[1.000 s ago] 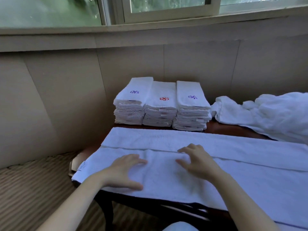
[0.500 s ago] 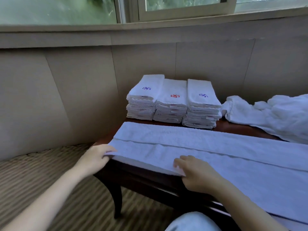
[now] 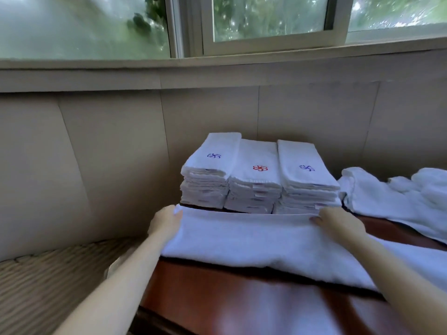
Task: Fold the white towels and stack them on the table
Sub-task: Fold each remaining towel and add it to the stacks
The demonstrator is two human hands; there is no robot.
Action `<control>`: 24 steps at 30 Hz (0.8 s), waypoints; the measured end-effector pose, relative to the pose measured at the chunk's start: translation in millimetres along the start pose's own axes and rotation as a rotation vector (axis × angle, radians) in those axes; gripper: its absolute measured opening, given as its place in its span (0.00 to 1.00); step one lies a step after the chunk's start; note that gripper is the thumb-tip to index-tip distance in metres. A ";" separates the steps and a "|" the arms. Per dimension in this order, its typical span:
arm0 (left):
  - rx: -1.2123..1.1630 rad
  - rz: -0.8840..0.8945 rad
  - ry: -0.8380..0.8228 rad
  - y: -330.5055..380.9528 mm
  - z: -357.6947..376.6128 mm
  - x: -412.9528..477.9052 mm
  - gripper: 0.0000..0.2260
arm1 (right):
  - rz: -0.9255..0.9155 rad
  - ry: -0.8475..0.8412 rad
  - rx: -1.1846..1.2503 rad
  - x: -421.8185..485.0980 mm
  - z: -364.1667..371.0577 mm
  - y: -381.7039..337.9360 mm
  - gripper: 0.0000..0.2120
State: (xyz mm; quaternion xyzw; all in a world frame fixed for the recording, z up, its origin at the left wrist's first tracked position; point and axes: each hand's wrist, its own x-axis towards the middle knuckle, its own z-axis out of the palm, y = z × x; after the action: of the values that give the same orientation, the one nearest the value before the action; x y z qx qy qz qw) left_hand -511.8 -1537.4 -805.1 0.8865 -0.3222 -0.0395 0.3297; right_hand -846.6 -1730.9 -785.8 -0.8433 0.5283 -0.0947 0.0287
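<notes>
Three stacks [image 3: 256,180] finished; my left grip [image 3: 167,222] and right grip [image 3: 338,222] pinch one half-folded towel [image 3: 254,238] before them; unfolded heap [image 3: 399,194] beside them awaits.

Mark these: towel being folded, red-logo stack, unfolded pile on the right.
towel being folded [image 3: 254,238]: head view, middle of its top layer.
red-logo stack [image 3: 255,176]: head view, top towel just below the emblem.
unfolded pile [image 3: 399,197]: head view, crumpled middle.

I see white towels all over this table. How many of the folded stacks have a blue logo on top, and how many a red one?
Blue logo on top: 2, the left stack and the right stack
Red logo on top: 1, the middle stack
Total: 3 stacks
</notes>
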 end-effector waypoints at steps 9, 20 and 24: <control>0.810 0.170 0.166 39.0 37.0 0.9 0.14 | 0.131 0.150 -0.045 9.8 45.3 20.1 0.22; 0.489 0.343 -0.306 105.6 121.8 -75.5 0.27 | 0.210 -0.108 -0.138 -105.5 -21.4 141.4 0.11; 0.567 0.435 -0.448 99.7 112.8 -66.2 0.24 | 0.169 -0.585 0.292 -148.7 -79.1 178.1 0.17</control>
State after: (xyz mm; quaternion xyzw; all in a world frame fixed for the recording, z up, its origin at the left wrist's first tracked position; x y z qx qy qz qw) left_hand -650.3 -1618.2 -841.6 0.8231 -0.5635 -0.0706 -0.0049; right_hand -1082.3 -1672.0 -753.9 -0.7750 0.5464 0.0792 0.3073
